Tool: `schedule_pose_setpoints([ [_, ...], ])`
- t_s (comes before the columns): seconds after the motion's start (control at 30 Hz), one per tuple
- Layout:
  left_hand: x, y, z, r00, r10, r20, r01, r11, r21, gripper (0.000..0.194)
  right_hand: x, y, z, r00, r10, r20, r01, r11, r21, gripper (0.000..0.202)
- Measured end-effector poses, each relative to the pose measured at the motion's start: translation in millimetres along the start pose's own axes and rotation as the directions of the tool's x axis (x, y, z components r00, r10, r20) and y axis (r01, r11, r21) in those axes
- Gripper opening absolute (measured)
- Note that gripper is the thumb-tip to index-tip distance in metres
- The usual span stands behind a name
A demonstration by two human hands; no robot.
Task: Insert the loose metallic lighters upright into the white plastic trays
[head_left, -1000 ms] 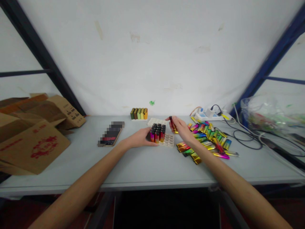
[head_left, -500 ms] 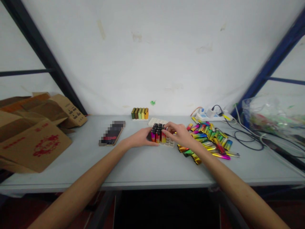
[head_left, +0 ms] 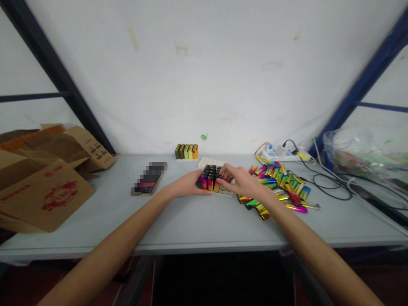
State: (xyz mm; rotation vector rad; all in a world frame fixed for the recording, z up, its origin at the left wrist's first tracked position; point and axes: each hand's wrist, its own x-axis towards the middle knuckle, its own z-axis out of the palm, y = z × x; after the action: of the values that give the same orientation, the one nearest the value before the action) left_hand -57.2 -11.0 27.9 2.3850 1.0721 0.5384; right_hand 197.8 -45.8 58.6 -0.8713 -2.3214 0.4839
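Upright lighters (head_left: 209,182) with black tops and shiny pink, red and yellow bodies stand in rows in a white compartment tray (head_left: 227,193). My left hand (head_left: 188,184) is curled around the left side of this group, its thumb along the front. At the right end of the rows, my right hand (head_left: 239,180) pinches a lighter at the front; the fingers partly hide it. Open cells of the tray show below my right hand. Behind the group lies another white tray (head_left: 208,162), partly covered from view.
Loose metallic lighters (head_left: 280,187) are heaped to the right. A filled lighter tray (head_left: 186,153) stands by the wall. There is a phone (head_left: 151,180) on the left, a cardboard box (head_left: 47,191) beyond it, and a power strip (head_left: 283,155) with cables at back right.
My right hand has shifted slightly left and down against the front of the lighter rows. My left hand stays in place around them.
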Motion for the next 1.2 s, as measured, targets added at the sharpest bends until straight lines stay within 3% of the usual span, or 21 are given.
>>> schedule_pose_setpoints([
  [0.17, 0.1, 0.0, 0.0, 1.000, 0.008, 0.000, -0.008, 1.000, -0.002, 0.077, -0.7, 1.7, -8.3, 1.000, -0.008, 0.030, 0.009, 0.999, -0.049, 0.014],
  [0.33, -0.1, 0.4, -0.2, 1.000, 0.000, 0.001, 0.000, 1.000, -0.009, 0.073, 0.4, -1.1, -2.9, 0.998, -0.004, 0.068, 0.010, 0.996, -0.094, 0.020],
  [0.43, -0.1, 0.3, -0.1, 1.000, -0.008, 0.002, 0.008, 1.000, -0.001, 0.073, 1.5, 2.6, -5.3, 0.999, 0.041, -0.005, -0.042, 0.990, -0.133, 0.023],
  [0.57, 0.4, -2.4, 1.2, 1.000, 0.008, 0.001, -0.008, 1.000, 0.007, 0.077, 0.4, 28.9, -18.4, 0.981, 0.146, -0.125, -0.181, 0.919, -0.351, 0.027],
  [0.7, 0.7, -4.8, 2.3, 1.000, -0.004, -0.002, 0.004, 1.000, 0.007, 0.079, -5.6, 63.6, -25.6, 0.960, 0.279, 0.023, -0.225, 0.817, -0.531, 0.022],
  [0.83, 0.4, -4.1, 1.6, 1.000, -0.030, 0.002, 0.030, 0.999, 0.019, 0.078, -8.8, 79.5, -21.6, 0.931, 0.346, 0.115, -0.235, 0.810, -0.538, 0.016],
  [0.97, 0.0, -2.4, 0.6, 1.000, -0.013, 0.012, 0.013, 1.000, 0.005, 0.079, -6.0, 77.4, -16.9, 0.948, 0.319, 0.007, -0.275, 0.827, -0.491, 0.011],
  [1.2, 0.3, -2.5, 0.9, 1.000, -0.003, -0.001, 0.003, 1.000, -0.011, 0.079, 2.8, 54.1, -14.5, 0.952, 0.172, -0.252, -0.237, 0.938, -0.253, 0.033],
])
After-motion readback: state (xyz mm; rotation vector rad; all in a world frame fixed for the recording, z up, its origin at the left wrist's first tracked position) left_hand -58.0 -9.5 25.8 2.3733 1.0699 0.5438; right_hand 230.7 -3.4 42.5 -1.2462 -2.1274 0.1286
